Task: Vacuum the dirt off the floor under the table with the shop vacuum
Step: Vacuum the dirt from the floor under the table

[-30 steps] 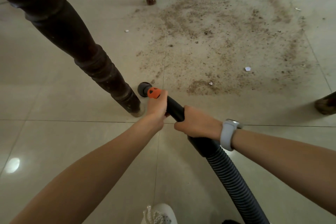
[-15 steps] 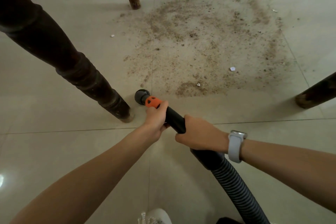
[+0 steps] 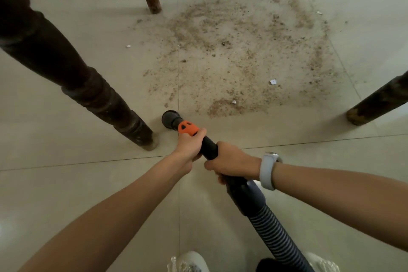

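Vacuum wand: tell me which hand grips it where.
Both hands grip the vacuum wand: the left hand just behind the orange collar, the right hand farther back, ahead of the ribbed hose.

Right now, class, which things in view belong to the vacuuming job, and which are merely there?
In the job:
vacuum nozzle
ribbed hose
dirt patch
left hand and right hand, both gripping the wand

Merely there:
table legs
wristband
white shoes
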Available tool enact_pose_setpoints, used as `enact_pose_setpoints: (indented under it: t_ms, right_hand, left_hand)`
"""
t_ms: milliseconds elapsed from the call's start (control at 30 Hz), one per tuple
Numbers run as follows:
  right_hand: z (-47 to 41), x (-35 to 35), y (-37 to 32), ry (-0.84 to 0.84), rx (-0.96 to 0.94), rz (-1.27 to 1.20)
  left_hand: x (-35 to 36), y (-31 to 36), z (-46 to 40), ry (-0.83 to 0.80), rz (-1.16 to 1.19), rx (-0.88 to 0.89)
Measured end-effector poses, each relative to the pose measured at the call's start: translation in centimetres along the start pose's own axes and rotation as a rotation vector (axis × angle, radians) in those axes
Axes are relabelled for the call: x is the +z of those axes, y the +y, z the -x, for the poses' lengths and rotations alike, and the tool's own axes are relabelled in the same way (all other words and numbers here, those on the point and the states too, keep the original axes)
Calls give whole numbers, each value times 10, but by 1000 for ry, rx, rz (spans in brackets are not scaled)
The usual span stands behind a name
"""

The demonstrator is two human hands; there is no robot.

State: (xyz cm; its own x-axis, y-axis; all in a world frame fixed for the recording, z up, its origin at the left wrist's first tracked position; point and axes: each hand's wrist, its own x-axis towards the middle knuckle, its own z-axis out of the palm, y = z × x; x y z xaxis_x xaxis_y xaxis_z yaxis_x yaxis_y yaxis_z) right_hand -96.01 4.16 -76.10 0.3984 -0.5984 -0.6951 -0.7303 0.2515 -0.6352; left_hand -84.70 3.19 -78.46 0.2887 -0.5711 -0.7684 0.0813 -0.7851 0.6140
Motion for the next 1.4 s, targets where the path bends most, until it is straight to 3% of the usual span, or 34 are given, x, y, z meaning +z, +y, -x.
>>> enact_pose_setpoints:
  t_ms: [100,433,833,1067,1400]
  right_hand:
    - [-17,8,-12,0,-15,-117]
    - [-54,20,-49,33,-69,5]
    - [-29,-14,-8,136,1,32]
    - [8,-12,29,104,54,-62]
    - [14,-9,35,150,79,-107]
  left_hand:
    - [-12,3,-8,47,-69,5]
    - [-53,19,-36,125,-167,53]
    - [1,20,-25,-75,-245,108]
    - [30,-15,-13,-107,-305,101]
    - [36,-12,-3,-160,-351,112]
